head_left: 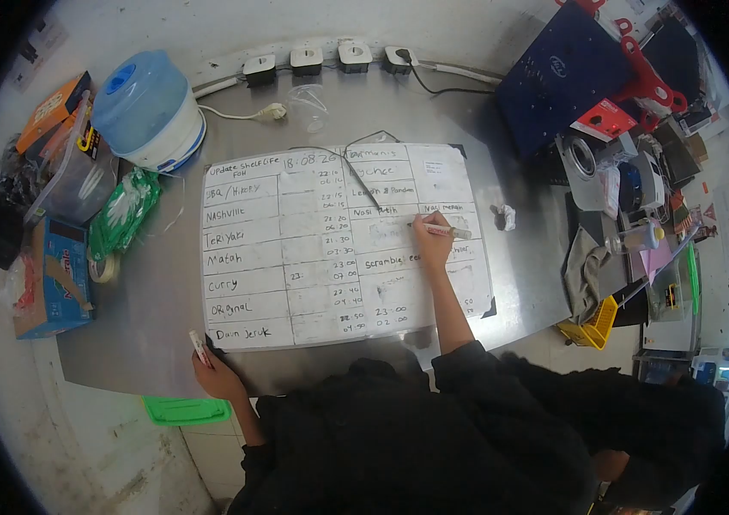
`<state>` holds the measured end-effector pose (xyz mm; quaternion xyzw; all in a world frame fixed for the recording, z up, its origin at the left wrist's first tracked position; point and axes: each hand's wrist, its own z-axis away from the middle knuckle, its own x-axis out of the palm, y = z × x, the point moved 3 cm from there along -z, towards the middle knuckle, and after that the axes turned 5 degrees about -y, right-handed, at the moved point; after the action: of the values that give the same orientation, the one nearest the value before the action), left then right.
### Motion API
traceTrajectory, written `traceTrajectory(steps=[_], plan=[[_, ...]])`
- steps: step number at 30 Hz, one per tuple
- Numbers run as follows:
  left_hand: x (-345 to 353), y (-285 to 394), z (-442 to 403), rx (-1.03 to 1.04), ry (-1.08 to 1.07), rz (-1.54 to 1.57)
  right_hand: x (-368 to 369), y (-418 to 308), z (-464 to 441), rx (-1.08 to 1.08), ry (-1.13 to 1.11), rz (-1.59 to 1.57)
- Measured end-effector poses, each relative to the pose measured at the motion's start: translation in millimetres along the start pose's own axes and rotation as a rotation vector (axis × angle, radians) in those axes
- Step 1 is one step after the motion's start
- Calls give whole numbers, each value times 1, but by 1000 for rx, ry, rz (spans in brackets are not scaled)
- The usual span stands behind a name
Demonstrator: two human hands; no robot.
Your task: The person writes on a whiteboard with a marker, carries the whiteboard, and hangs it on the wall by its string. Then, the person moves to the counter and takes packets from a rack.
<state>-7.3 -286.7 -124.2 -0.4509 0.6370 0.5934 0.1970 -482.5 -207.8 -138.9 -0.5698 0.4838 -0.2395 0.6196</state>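
Where the brushed-metal table (151,283) ends: front edge beside the left hand (217,375); dark clothing along the front; wall behind.
Margins of the board: metal shows on both sides and behind; a white crumpled scrap (506,217) lies off the right edge.
White rectangular whiteboard (313,232) with black corners: flat on the table, ruled into cells and handwritten in black, "18:08 26" at top.
Thin black cord (362,174): across the board's upper middle.
Left side: blue-and-white plastic tub (145,112), green plastic bag with white gloves (127,210), blue cardboard box (64,275).
Right side: large navy box (553,73), grey cloth (586,275), yellow plastic basket (593,324) below table height.
Wall: row of four white sockets (306,58), a black plug in the rightmost.
Floor: pale tiles; green plastic container (184,410) below the front edge.
Right hand (435,240): closed in a writing grip on a white marker with red print (441,230), tip leftward over the cell under "Nasi Putih"; tip contact cannot be told.
Left hand: closed around a second white-and-red marker (200,348), just outside the board's near left corner.
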Motion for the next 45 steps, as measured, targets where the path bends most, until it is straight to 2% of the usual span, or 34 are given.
traceTrajectory(steps=[8,11,17,22,26,28,40,45], plan=[[0,1,1,6,20,-30,1,1,0,21,2,33],[0,-1,0,-14,-32,2,1,1,0,-12,55,-4],[1,-2,0,-20,-31,-10,-3,2,-2,-23,-7,20],[1,-1,0,-5,5,-17,-4,2,-2,-27,95,-84],[-1,3,1,14,39,-35,-2,8,-3,-26,59,-112],[0,-2,-1,-3,-59,45,-2,4,-3,-28,70,-85],[2,-3,-1,48,12,10,-4,1,-2,-67,49,-48],[-2,3,-2,-3,-63,40,-9,-2,0,-71,85,-117]])
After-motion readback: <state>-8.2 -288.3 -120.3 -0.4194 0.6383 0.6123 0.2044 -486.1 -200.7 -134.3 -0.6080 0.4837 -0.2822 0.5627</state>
